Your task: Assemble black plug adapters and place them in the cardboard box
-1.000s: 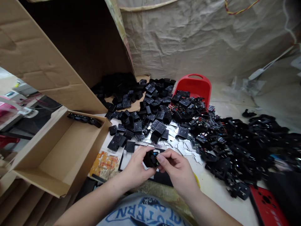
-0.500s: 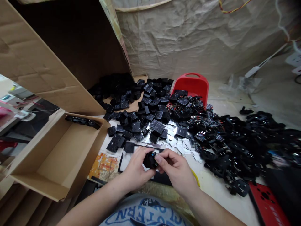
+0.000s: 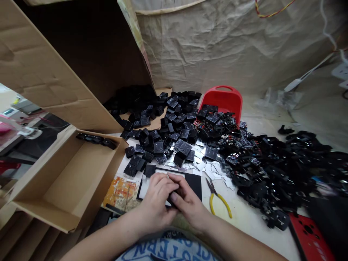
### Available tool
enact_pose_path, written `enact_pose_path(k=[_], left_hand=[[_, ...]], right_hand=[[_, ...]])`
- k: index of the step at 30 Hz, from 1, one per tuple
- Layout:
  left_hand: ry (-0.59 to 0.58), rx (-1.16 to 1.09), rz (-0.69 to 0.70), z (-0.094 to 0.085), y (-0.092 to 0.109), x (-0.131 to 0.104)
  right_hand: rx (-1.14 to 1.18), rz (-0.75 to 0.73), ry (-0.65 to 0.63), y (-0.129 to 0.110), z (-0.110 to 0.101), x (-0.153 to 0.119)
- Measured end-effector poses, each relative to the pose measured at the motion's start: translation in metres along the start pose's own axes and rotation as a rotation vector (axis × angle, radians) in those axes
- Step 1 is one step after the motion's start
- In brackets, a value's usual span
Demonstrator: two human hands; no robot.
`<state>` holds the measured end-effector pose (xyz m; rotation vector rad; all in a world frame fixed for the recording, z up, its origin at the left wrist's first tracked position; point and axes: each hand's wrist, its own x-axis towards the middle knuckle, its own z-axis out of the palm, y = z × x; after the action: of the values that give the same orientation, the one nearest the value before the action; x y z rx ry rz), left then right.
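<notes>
My left hand (image 3: 156, 201) and my right hand (image 3: 190, 206) meet over the front of the table, both closed around a small black plastic housing (image 3: 172, 198). Fingers cover most of it, so only dark slivers show between them. Beneath my hands lies a flat white panel with a black border (image 3: 144, 190), with a black sheet (image 3: 194, 184) at its right. Pliers with yellow handles (image 3: 214, 191) rest on the table just right of my right hand.
Black square covers (image 3: 158, 147) are heaped ahead, among silvery-white flat pieces (image 3: 213, 168). A red scoop-like bin (image 3: 233, 99) stands behind wired parts (image 3: 239, 139). Black moulded parts (image 3: 277, 174) pile up at right, near a red panel (image 3: 310, 235). A cardboard box (image 3: 73, 174) sits at left.
My hands have drawn closer together, and the fingers now wrap over the black housing, hiding it more. My right hand has shifted left, uncovering the pliers and the black sheet.
</notes>
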<state>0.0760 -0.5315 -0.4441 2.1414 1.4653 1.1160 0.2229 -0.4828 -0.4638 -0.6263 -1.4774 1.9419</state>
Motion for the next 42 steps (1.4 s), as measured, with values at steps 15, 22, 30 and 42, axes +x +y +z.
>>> enact_pose_path(k=[15, 22, 30, 42], left_hand=[[0.124, -0.750, -0.842, -0.005, -0.040, -0.013], [0.153, -0.840, -0.693, 0.004, -0.029, 0.010], [-0.071, -0.262, -0.386, -0.011, -0.015, 0.013], [-0.074, -0.189, -0.358, -0.005, -0.009, 0.007]], right_hand=[[-1.532, -0.209, 0.082, -0.007, -0.036, 0.096], [-0.667, -0.318, 0.149, -0.007, -0.022, 0.019], [-0.701, -0.335, 0.091, -0.006, -0.022, 0.009], [-0.846, -0.415, 0.201, -0.022, -0.014, 0.007]])
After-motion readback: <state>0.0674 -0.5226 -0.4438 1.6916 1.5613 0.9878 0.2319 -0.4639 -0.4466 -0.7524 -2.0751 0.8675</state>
